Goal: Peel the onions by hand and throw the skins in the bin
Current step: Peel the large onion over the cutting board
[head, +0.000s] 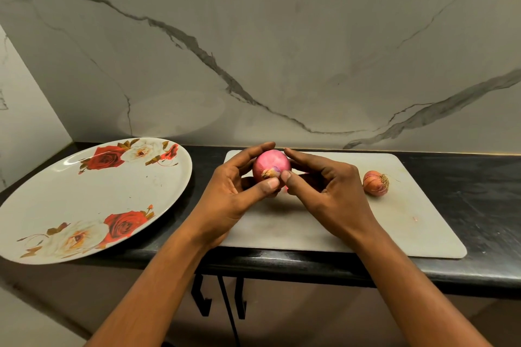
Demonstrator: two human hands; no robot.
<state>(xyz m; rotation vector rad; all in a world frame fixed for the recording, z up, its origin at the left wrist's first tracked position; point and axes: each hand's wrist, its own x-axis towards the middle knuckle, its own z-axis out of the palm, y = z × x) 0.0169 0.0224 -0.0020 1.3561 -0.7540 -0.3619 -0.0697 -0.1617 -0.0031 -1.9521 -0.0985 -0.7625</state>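
A pink onion (270, 162) is held above the grey cutting mat (324, 222), its root end turned toward me. My left hand (236, 189) grips it from the left, with the thumb near the root tuft. My right hand (327, 186) holds it from the right, and its thumb presses beside the root. A second, smaller onion (375, 183) with dry brownish skin and roots lies on the mat to the right, apart from both hands. No bin is in view.
A large white plate (84, 200) with red rose prints lies on the black counter (479, 205) at the left, overhanging its front edge. A marble wall stands behind. Black cabinet handles (222, 298) hang below the counter edge.
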